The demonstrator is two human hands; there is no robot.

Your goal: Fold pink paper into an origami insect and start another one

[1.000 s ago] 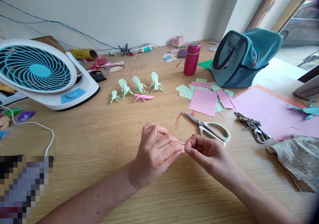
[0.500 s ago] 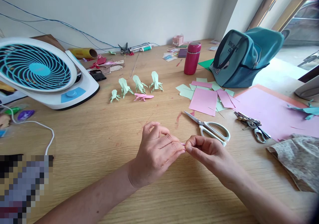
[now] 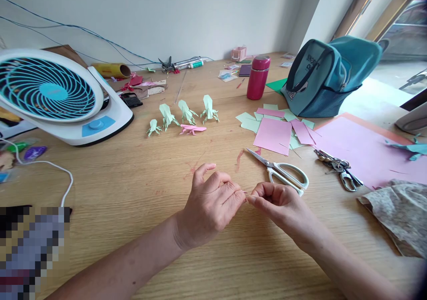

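My left hand (image 3: 213, 204) and my right hand (image 3: 278, 206) meet over the front of the table, both pinched on a small piece of pink paper (image 3: 244, 192). Most of that paper is hidden behind the left fingers; only a thin bit shows between the fingertips. White-handled scissors (image 3: 283, 171) lie just beyond my right hand, blades pointing away to the left. Farther off stand several pale green origami insects (image 3: 185, 113), with a pink origami insect (image 3: 192, 129) in front of them.
A white and blue fan (image 3: 66, 95) stands at the left. Pink and green paper sheets (image 3: 272, 135), a red flask (image 3: 258, 77) and a teal backpack (image 3: 320, 82) are at the back right. Keys (image 3: 338, 168) and a crumpled cloth (image 3: 400, 213) lie on the right.
My left hand's fingers have shifted slightly, with the index finger lifting and straightening. Less of the pink paper shows between the hands. The other things have stayed put.
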